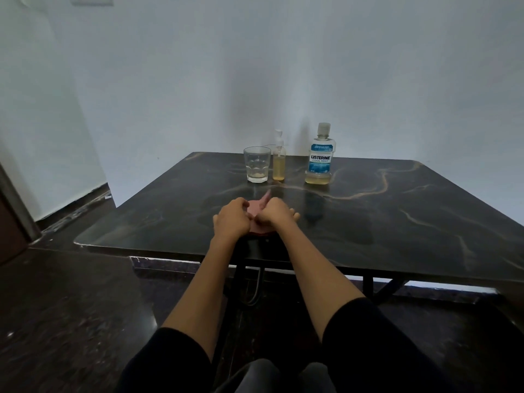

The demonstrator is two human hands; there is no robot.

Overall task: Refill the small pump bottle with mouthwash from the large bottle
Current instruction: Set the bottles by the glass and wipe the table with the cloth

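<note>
Both hands, left hand [231,219] and right hand [276,212], clenched on pink funnel [259,207]; best seated squarely in pump bottle [279,160] at twelve o'clock.

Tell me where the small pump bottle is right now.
In the head view the small pump bottle stands upright toward the table's far edge, just right of the glass and left of the large mouthwash bottle.

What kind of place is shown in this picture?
Probably a plain room in a home: a dark marble-patterned table against a bare pale wall, with a drinking glass and a mouthwash bottle on it.
</note>
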